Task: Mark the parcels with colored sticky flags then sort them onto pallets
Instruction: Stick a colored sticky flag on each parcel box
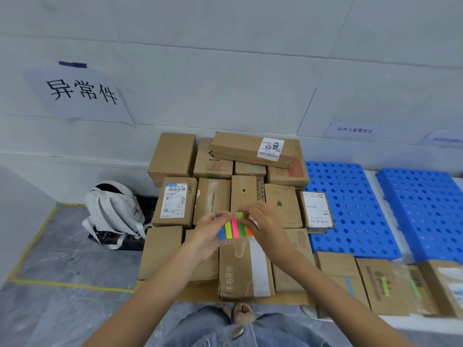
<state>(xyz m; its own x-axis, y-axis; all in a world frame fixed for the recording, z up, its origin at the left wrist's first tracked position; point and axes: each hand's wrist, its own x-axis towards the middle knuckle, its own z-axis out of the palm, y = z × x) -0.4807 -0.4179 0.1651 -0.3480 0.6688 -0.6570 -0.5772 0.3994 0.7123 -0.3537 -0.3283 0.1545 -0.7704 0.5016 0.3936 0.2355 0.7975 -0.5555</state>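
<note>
- Two grips are working one sticky flag pad (234, 226): the left-hand grip (210, 234) is holding it from below-left, fingers curled round its edge.
- Right-hand grip (263, 226) is pinching the pad's top edge at the green and orange strips.
- Pad is showing blue, yellow, pink, green and orange strips.
- Unflagged parcels (213, 201) are lying packed together directly under and beyond both grips, up to the wall.
- Blue pallets (350, 209) are sitting right of the right-hand grip.
- Flagged parcels (380, 284) are lying below-right of it, carrying blue, yellow and green flags.
- White backpack (112, 211) is sitting well left of the left-hand grip.
</note>
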